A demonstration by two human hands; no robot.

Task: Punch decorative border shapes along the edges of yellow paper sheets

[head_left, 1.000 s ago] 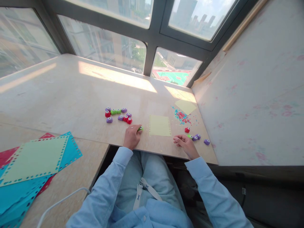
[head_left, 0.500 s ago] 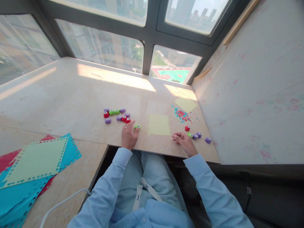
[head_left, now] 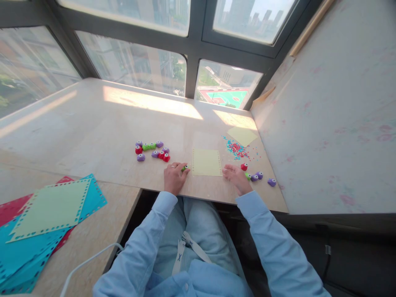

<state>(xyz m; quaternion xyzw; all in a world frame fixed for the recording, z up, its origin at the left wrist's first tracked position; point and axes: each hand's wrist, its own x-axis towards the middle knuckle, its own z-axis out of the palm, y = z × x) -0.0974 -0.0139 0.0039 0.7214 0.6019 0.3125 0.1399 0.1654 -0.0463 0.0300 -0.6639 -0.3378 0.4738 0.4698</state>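
A pale yellow sheet of paper [head_left: 206,162] with small holes punched along its left and right edges lies flat in front of me. My left hand [head_left: 175,177] is closed around a small green craft hole punch [head_left: 185,168] just left of the sheet. At the sheet's lower right edge rests my right hand [head_left: 235,176], fingers stretched out and holding nothing. Beside it are a red punch [head_left: 244,166], a green punch [head_left: 248,176] partly hidden by the hand, and several purple punches [head_left: 272,182].
Several purple, red and green punches [head_left: 149,146] stand in a group at the left. Red and blue paper bits [head_left: 237,150] lie by another yellow sheet [head_left: 242,135]. Punched coloured sheets [head_left: 49,206] are stacked on the left desk, near a white cable [head_left: 89,260]. A wall [head_left: 328,123] bounds the right.
My left hand has moved right toward the sheet, taking hold of the green punch. My right hand has shifted slightly up, its fingers straighter at the sheet's edge.
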